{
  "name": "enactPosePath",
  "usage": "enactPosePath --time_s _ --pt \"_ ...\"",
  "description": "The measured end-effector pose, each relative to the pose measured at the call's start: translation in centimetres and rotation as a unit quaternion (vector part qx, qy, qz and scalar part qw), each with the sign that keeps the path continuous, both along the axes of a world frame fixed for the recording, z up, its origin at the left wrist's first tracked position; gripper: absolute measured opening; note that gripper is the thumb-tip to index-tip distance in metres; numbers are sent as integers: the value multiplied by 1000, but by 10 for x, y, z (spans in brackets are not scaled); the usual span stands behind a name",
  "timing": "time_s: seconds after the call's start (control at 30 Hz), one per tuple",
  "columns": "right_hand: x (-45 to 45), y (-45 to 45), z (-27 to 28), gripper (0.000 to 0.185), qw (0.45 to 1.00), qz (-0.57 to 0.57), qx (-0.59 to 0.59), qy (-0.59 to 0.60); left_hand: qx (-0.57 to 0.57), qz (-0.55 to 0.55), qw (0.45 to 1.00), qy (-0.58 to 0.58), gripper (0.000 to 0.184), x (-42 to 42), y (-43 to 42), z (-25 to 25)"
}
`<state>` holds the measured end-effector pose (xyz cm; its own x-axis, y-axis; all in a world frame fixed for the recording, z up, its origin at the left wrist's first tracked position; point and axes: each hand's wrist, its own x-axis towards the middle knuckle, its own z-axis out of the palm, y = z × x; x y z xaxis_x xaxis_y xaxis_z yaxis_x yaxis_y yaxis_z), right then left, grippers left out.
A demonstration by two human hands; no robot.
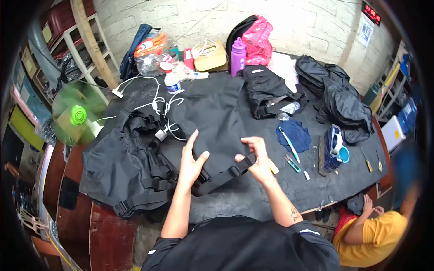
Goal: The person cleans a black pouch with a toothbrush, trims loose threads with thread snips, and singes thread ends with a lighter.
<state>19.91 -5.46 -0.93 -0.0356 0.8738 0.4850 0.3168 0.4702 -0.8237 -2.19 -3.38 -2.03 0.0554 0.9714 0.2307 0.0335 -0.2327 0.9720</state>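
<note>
Black fabric, and there it was: the bag (212, 117) lay flat on the surface (316, 189), its long axis running away from the body, its near end between both hands. The left hand (192, 166) was wide open, thumb off the fingers, grip empty. The right hand (260, 166), thumb and fingers parted, was nearer the strap's buckle (234, 171); whether its grip had the strap (219, 180), impossible to tell!

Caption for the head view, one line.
Left hand and right hand at strapped black fabric on a dark table, purple bottle beyond.
</note>
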Motion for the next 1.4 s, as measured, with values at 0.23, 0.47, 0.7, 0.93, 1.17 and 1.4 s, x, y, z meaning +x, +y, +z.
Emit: enactPosePath --time_s 0.23,0.47,0.7,0.93,1.17,1.4 --pt "146 14 -72 39 832 -389 -126 -376 -157 22 981 107 76 18 10 -79" --pt "178 35 -102 18 795 -459 -148 -367 -121 26 977 173 90 14 17 -86" --pt "54 21 -20 18 933 -239 -126 -236 -146 23 965 217 98 13 21 -79" --pt "3 -9 3 35 887 -142 -142 -416 -141 34 963 225 99 13 21 -82" --pt "-46 24 -64 43 819 -132 -64 -554 -137 39 958 250 102 16 20 -81" --pt "-58 30 -62 43 778 -145 -65 -608 -129 50 947 289 103 20 23 -81"
